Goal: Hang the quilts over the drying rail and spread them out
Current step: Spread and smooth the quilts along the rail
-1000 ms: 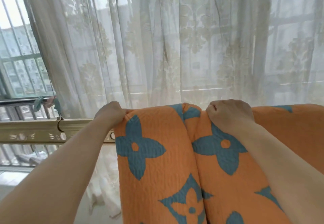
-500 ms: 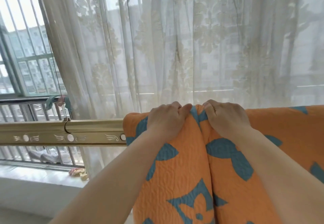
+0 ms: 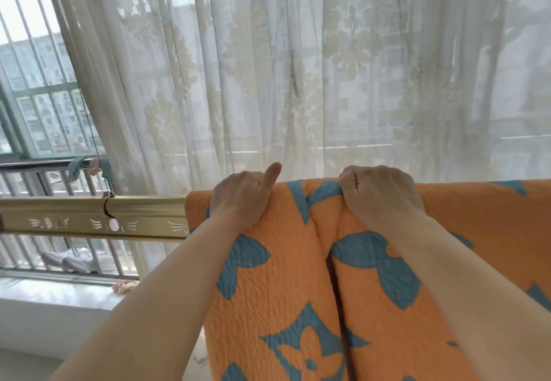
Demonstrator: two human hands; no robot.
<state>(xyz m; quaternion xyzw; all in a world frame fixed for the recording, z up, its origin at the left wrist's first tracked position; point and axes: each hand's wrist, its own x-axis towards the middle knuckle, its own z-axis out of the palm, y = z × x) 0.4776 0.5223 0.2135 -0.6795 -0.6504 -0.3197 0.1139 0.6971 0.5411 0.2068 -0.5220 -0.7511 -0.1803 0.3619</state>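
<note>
An orange quilt (image 3: 277,300) with blue flower shapes hangs over a gold drying rail (image 3: 89,215), covering the rail from the middle to the right edge. A vertical fold runs down its middle between my hands. My left hand (image 3: 243,198) lies over the quilt's top near its left edge, fingers wrapped over the far side and thumb sticking up. My right hand (image 3: 378,194) grips the bunched top of the quilt just right of the fold, fingers curled into the cloth.
A sheer patterned curtain (image 3: 298,67) hangs close behind the rail. At left a barred window (image 3: 38,106) with a metal bar (image 3: 35,164) carrying a knotted cloth. Shoes (image 3: 74,261) lie beyond the bars, above a white sill (image 3: 53,294).
My left hand slid left, away from the right hand, widening the quilt on the rail. Its thumb now points up. The view shifted right a little.
</note>
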